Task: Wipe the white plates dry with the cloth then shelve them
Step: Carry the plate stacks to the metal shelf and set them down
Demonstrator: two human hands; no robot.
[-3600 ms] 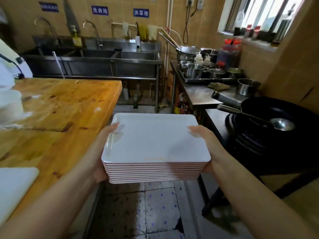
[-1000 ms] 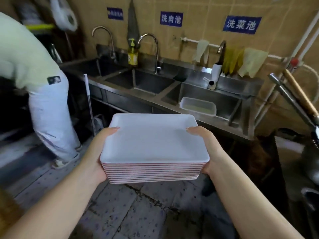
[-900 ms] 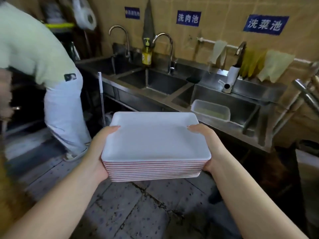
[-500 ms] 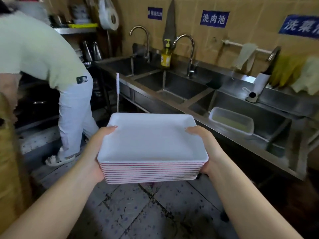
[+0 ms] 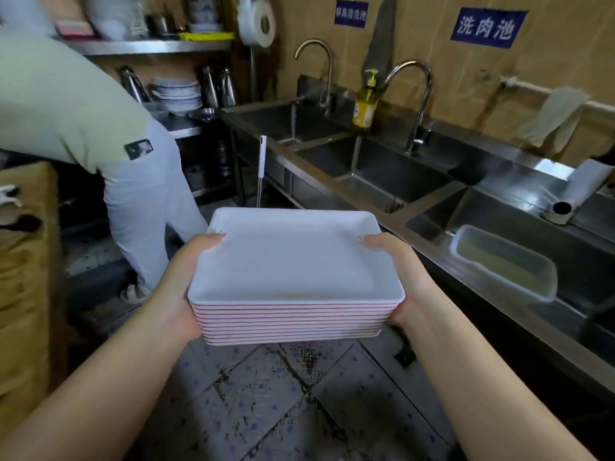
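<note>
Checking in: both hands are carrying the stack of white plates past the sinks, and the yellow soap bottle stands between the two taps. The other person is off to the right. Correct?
Not quite. In the head view the other person is off to the left, bent toward the shelves. The rest holds: left hand and right hand carry the stack of white plates, and the yellow soap bottle stands between the taps.

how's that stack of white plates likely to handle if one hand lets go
The stack of plates is probably heavy: about ten nested, with the left hand and right hand gripping opposite ends. The glossy rims look slippery, so it could tip or slide. They look rigid, not floppy.
</note>
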